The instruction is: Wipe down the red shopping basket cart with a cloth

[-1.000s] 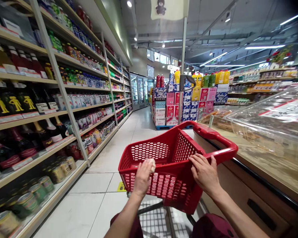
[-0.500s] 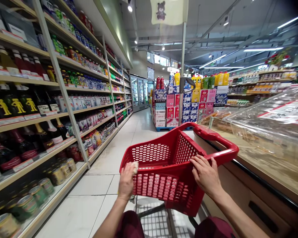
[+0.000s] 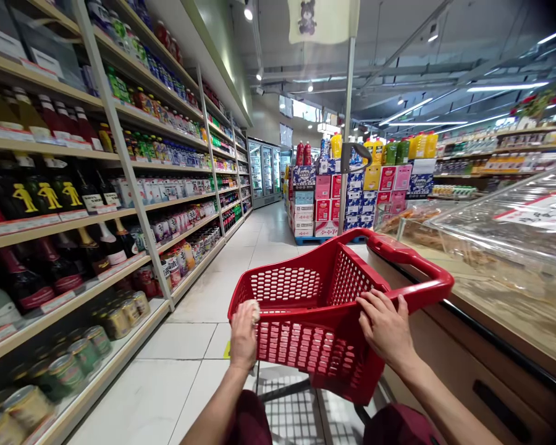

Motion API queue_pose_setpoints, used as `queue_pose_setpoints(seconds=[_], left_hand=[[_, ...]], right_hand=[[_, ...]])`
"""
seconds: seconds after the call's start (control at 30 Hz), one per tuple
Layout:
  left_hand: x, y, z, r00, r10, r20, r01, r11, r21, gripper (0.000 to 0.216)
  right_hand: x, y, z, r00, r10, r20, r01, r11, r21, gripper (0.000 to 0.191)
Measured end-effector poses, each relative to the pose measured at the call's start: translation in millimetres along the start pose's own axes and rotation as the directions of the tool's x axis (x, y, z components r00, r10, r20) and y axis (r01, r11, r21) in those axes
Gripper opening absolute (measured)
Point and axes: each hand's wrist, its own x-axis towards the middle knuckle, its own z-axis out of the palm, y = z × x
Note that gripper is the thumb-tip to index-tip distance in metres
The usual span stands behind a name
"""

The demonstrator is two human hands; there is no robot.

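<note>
A red plastic shopping cart (image 3: pixel 301 352) with perforated walls stands right in front of me, side-on, its handle (image 3: pixel 421 262) to the right. My left hand (image 3: pixel 244 337) is closed around a small crumpled whitish cloth (image 3: pixel 256 311) at the basket's left corner, pressed against the rim. Most of the cloth is hidden by the fingers. On the rim near the handle lies my right hand (image 3: pixel 387 324), its fingers bent over the edge and gripping it. The visible part of the basket's inside shows no goods.
Shelves of bottles and cans (image 3: pixel 97 210) line the left. To the right is a display counter (image 3: pixel 482 346) with clear covers. Stacked drink cartons (image 3: pixel 328 198) stand ahead, beside a pole (image 3: pixel 347 123). Glass-door fridges (image 3: pixel 262 167) are farther back along the tiled aisle (image 3: pixel 245 247).
The whole view has shifted slightly, so things appear a little further right. My left hand has moved slightly at the basket corner, still with the cloth. The right hand keeps its place on the rim.
</note>
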Motion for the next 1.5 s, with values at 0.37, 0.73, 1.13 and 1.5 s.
queue_pose_setpoints(seconds=[0.37,0.73,1.13,1.5], left_hand=[[10,43,17,0.994,0.074,0.085,-0.072,0.997,-0.024,0.055],[7,23,4,0.988,-0.033,0.149,0.032,0.999,0.008,0.049],[8,13,-1,0.985,-0.054,0.165,0.054,0.999,0.007,0.048],[35,106,22,0.912,0.073,0.404,-0.022,0.991,-0.13,0.059]], right_hand=[[1,0,-3,1.0,0.003,0.024,-0.004,1.0,0.013,0.029],[-1,0,-3,0.999,-0.004,0.042,0.003,1.0,0.009,0.028],[-3,1,-4,0.999,-0.006,0.049,0.006,1.0,0.007,0.029],[28,-83,9,0.94,-0.166,0.298,0.087,0.962,0.26,0.04]])
